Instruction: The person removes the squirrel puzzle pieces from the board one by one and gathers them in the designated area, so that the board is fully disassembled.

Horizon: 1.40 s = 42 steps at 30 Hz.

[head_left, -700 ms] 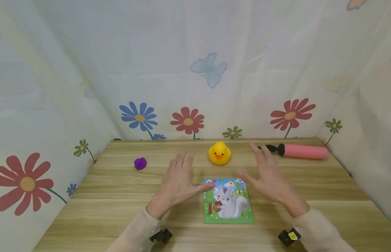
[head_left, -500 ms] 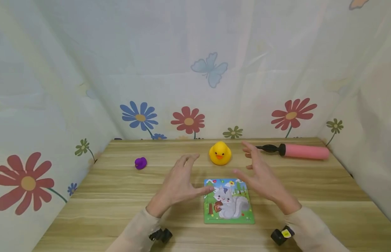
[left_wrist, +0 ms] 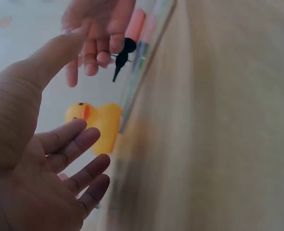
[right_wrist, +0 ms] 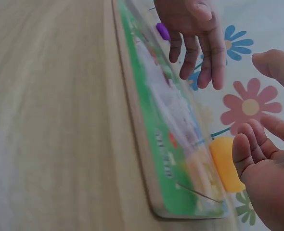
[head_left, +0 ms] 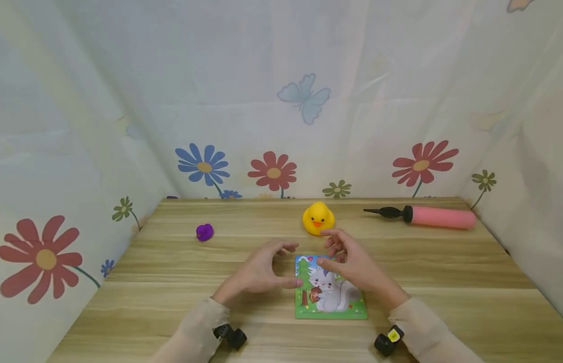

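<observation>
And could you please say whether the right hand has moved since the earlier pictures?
Yes: in the head view, the right hand has moved leftward, away from the pink cylindrical pump, and covers more of the square squirrel-picture board.

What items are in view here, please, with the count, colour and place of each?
Squirrel picture board: one, multicoloured with much green, flat on the table between the hands
Yellow rubber duck: one, yellow with orange bill, behind the board
Small toy duck: one, purple, back left of the table
Hand pump: one, pink and black, lying back right
Table: one, wood-grain brown, under everything
Curtain backdrop: whitish, printed with flowers and butterfly, behind and beside the table; number of sheets unclear
Wrist cameras: two, black, one per wrist
Sleeves: two, pale beige, on the forearms
Left hand: one, bare, at the board's left edge
Right hand: one, bare, over the board's upper right
</observation>
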### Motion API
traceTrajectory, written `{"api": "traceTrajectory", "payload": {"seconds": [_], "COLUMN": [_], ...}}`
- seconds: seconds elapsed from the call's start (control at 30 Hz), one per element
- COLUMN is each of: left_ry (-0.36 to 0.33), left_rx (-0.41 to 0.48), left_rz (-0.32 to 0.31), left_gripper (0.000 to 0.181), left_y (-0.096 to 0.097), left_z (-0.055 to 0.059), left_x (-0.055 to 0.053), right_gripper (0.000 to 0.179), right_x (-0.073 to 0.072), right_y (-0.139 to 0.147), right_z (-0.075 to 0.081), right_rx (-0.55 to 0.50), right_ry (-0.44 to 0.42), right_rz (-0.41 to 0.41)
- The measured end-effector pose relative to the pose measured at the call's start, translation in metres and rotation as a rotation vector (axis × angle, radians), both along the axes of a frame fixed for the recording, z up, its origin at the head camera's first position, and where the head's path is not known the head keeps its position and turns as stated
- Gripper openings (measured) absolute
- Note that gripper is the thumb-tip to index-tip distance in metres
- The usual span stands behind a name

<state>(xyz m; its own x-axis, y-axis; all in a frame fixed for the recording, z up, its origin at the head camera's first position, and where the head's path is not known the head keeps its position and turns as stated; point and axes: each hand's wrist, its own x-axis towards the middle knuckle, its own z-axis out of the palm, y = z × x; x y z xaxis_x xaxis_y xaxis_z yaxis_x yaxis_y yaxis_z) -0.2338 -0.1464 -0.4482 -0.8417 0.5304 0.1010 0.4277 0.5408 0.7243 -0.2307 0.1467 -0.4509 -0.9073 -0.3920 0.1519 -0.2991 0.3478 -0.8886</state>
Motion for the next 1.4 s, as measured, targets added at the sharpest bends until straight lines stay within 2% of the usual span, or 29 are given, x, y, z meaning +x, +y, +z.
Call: {"api": "traceTrajectory", "payload": {"seconds": [0.2, 0.4, 0.57, 1.03, 1.4], "left_ry": [0.033, 0.040, 0.066, 0.066, 0.059], "left_rx": [-0.066, -0.142, -0.191, -0.219, -0.227], "left_rz": [-0.004, 0.023, 0.037, 0.030, 0.028], "left_gripper": [0.100, 0.120, 0.127, 0.124, 0.123], "left_y": [-0.001, 0.003, 0.005, 0.007, 0.008], "left_z": [-0.012, -0.014, -0.014, -0.016, -0.015], "left_x": [0.000, 0.004, 0.005, 0.006, 0.006], "right_gripper": [0.064, 0.066, 0.065, 0.057, 0.050], "right_x": [-0.003, -0.007, -0.008, -0.005, -0.002], "right_y": [-0.008, -0.016, -0.019, -0.022, -0.028], "right_z": [-0.009, -0.016, -0.019, -0.020, -0.019], "right_rx": [-0.001, 0.022, 0.047, 0.157, 0.237], "right_ry": [-0.024, -0.037, -0.038, -0.025, -0.001], "right_rz": [0.004, 0.005, -0.003, -0.030, -0.086]}}
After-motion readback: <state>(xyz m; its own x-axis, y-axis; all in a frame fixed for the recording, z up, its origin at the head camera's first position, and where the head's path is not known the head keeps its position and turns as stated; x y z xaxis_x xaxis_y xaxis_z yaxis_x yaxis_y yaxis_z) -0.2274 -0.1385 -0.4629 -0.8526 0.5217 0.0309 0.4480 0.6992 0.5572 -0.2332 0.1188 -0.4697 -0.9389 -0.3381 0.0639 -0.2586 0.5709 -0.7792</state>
